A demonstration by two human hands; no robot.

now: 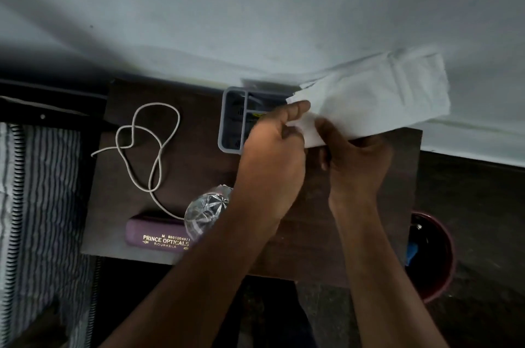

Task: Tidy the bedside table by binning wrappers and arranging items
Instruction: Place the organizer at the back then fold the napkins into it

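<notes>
My left hand (pixel 270 160) and right hand (pixel 355 160) both pinch a white tissue (pixel 369 100) above the bedside table (pixel 199 166), apparently folding it flat, with the maroon bin (pixel 443 271) waiting below my right wrist.

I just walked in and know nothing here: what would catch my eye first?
Two hands, left hand and right hand, pinch a white paper sheet above the dark bedside table. A looped pale cord lies at left, a purple glasses case near the front edge.
</notes>
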